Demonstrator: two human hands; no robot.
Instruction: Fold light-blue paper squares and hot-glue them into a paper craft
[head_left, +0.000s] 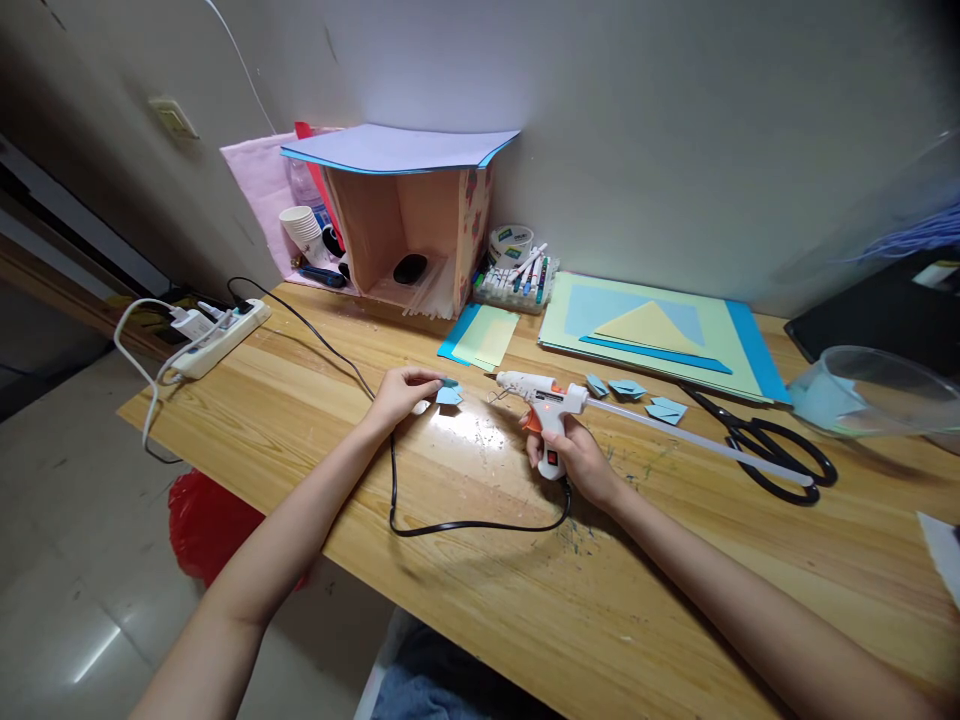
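My right hand [581,462] is wrapped round the handle of a white glue gun [541,392] with an orange trigger. Its nozzle points left and a long clear glue stick [697,440] sticks out behind it. My left hand [401,390] pinches a small folded light-blue paper piece [449,394] that rests on the wooden table [480,560], just left of the nozzle. Several more small blue folded pieces [637,395] lie right of the gun. The gun's black cord [420,520] loops across the table.
Black scissors [780,455] lie at the right, beside a clear plastic bowl [870,390]. Stacked coloured paper sheets [660,330] and a marker set [517,280] sit at the back. A cardboard box [405,230] stands by the wall; a white power strip [221,335] lies at the left edge.
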